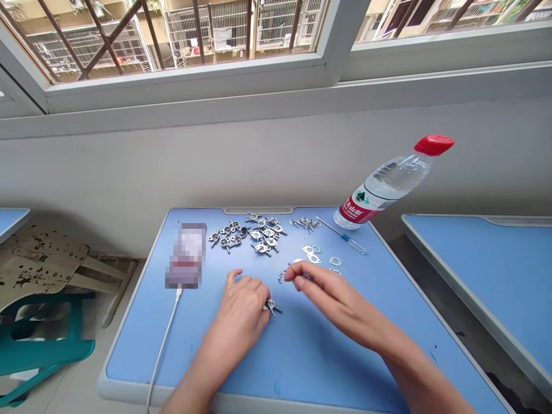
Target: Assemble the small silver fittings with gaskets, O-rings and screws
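My left hand (241, 307) rests on the blue desk (302, 345) with its fingers curled round a small metal key-shaped part (272, 306) that sticks out to the right. My right hand (321, 287) reaches in from the right, fingertips pinched together at a row of tiny screws (283, 275), next to flat metal plates (317, 256). Whether it holds one I cannot make out. A pile of small metal assemblies (252, 231) lies further back on the desk.
A water bottle with a red cap (388, 184) stands at the desk's back right, a thin screwdriver (342, 236) before it. A blurred phone (186, 256) with a white cable (166, 339) lies at left. Another blue desk (487, 276) stands right, a teal stool (43, 339) left.
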The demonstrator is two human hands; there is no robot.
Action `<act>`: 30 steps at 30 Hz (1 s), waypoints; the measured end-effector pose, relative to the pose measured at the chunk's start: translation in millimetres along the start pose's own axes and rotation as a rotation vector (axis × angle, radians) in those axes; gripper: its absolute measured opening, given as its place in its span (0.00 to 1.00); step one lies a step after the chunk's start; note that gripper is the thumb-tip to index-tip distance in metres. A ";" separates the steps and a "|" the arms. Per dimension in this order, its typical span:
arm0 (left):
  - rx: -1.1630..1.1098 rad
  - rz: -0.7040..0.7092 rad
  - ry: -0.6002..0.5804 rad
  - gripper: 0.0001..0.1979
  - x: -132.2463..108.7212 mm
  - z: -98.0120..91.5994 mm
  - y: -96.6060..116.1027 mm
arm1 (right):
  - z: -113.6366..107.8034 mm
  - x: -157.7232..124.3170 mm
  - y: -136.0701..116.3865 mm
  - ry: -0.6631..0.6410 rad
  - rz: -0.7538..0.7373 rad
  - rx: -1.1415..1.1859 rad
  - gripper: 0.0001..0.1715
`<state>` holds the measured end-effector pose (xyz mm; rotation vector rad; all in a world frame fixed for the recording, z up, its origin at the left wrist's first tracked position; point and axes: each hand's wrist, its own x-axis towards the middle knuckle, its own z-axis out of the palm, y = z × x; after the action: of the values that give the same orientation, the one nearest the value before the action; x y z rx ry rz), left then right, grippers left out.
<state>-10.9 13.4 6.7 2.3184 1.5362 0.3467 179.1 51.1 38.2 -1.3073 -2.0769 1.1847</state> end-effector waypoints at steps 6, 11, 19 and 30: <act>0.001 -0.014 -0.022 0.10 1.0 -2.9 1.1 | 7.2 5.9 -1.9 0.053 -0.009 0.258 0.21; 0.013 -0.005 -0.033 0.09 2.6 -5.0 2.1 | 15.6 6.4 -3.1 0.078 -0.103 0.170 0.23; 0.010 0.028 -0.025 0.10 1.4 -5.1 1.5 | 24.0 5.9 3.3 0.015 -0.192 0.120 0.20; 0.000 0.029 -0.013 0.10 0.9 -3.2 0.3 | 20.9 5.2 -3.3 -0.012 -0.239 0.004 0.17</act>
<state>-11.6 14.6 9.7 2.3404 1.4972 0.3384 160.1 45.8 29.0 -1.0178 -2.1662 1.0926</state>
